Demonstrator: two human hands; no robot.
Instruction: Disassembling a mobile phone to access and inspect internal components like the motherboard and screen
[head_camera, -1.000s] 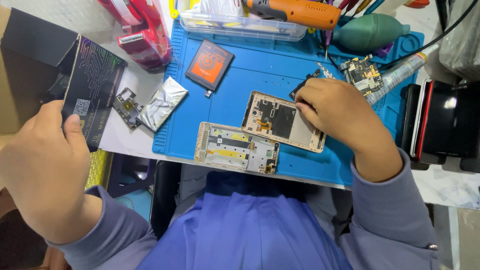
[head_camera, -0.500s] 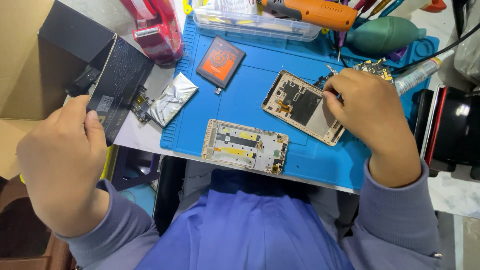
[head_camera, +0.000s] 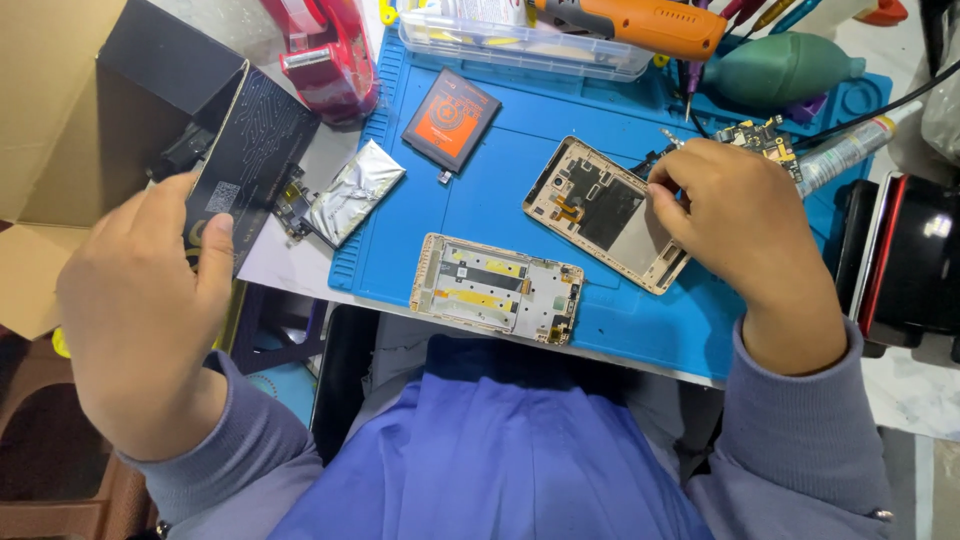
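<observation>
My left hand (head_camera: 145, 300) grips a flat black panel with a circuit pattern (head_camera: 245, 165), held up at the left, off the mat's edge. My right hand (head_camera: 735, 235) rests on the blue work mat (head_camera: 480, 200), its fingers pinched on a small metal tool whose tip (head_camera: 668, 135) shows above them. Under that hand lies an opened gold phone frame (head_camera: 600, 210), tilted. A second gold phone frame (head_camera: 497, 287) lies near the mat's front edge. A black and orange battery (head_camera: 450, 118) sits further back.
A silver foil pouch (head_camera: 352, 190) lies at the mat's left edge. An open cardboard box (head_camera: 60, 130) is at the left. A red tape dispenser (head_camera: 325, 50), clear plastic box (head_camera: 520, 40), orange screwdriver (head_camera: 640, 20), green air blower (head_camera: 780, 65), small circuit board (head_camera: 765, 140) and glue tube (head_camera: 850, 150) line the back.
My left hand has lifted the black panel up and to the right, nearer the box. My right hand has shifted right along the tilted phone frame, and the view has moved slightly.
</observation>
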